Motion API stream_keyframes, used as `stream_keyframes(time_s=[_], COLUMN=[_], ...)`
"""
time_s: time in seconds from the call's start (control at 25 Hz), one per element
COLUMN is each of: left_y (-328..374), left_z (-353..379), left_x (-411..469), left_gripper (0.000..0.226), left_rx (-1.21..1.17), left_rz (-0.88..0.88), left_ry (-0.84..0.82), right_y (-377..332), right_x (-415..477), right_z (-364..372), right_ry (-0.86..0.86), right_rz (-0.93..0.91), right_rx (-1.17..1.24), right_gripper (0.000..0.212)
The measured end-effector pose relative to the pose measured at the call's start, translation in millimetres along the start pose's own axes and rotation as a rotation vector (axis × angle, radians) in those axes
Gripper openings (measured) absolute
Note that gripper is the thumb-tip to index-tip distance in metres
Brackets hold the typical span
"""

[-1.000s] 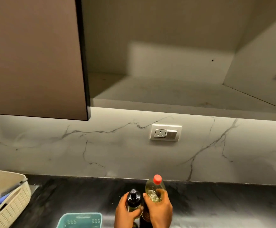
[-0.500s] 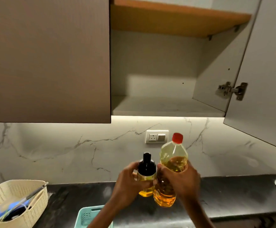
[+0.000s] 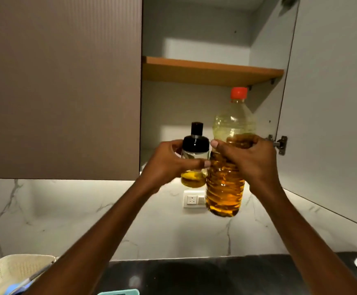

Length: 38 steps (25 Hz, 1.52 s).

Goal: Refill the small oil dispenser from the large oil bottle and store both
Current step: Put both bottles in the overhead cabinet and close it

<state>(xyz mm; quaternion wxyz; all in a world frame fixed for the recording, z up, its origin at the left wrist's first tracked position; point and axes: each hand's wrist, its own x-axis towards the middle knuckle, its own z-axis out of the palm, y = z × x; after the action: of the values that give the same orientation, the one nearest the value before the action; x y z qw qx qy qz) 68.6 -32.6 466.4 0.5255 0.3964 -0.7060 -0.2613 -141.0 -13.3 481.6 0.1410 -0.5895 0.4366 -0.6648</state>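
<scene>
My left hand (image 3: 169, 161) grips the small oil dispenser (image 3: 194, 150), a clear glass jar with a black cap and a little yellow oil at its bottom. My right hand (image 3: 248, 160) grips the large oil bottle (image 3: 226, 188) around its middle; it is clear plastic with a red cap (image 3: 239, 93) and amber oil filling its lower half. Both are held upright, side by side and touching, in the air in front of the open cabinet's lower compartment (image 3: 194, 116).
The cabinet door (image 3: 330, 103) stands open at the right, with a hinge (image 3: 279, 144). A wooden shelf (image 3: 211, 71) spans the cabinet above the bottles. A closed brown door (image 3: 60, 86) is at left. Below lie a wall socket (image 3: 193, 200), a dark countertop (image 3: 205, 275) and a cream basket (image 3: 11, 275).
Both hands have lifted the dispenser and the bottle from the countertop up to the level of the cabinet's lower compartment. The view has tilted upward.
</scene>
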Motion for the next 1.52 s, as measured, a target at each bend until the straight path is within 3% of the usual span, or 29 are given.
stream_keyframes(time_s=[0.24,0.4,0.64,1.08,1.52], left_y=[34.1,19.3,-27.6,-97.5,-111.6], left_z=[-4.6,-4.1,1.5,-2.0,4.6], left_x=[57.7,95.6,140.5,175.0,181.9], left_gripper=[0.061,0.057,0.056,0.049,0.052], left_rx=[0.057,0.063,0.084,0.15,0.154], left_rz=[-0.007,-0.051,-0.132,-0.234,-0.245], left_ry=[0.014,0.038,0.083,0.141,0.147], right_y=[-7.7,12.7,56.1,84.6,104.1], right_x=[66.7,104.7,152.7,194.5,196.4], right_z=[7.7,26.7,63.2,99.8,115.9], right_ry=[-0.037,-0.017,-0.003,0.023,0.007], right_rz=[-0.014,-0.008,0.029,0.047,0.037], right_rx=[0.062,0.055,0.01,-0.085,-0.125], right_gripper=[0.038,0.04,0.06,0.056,0.063])
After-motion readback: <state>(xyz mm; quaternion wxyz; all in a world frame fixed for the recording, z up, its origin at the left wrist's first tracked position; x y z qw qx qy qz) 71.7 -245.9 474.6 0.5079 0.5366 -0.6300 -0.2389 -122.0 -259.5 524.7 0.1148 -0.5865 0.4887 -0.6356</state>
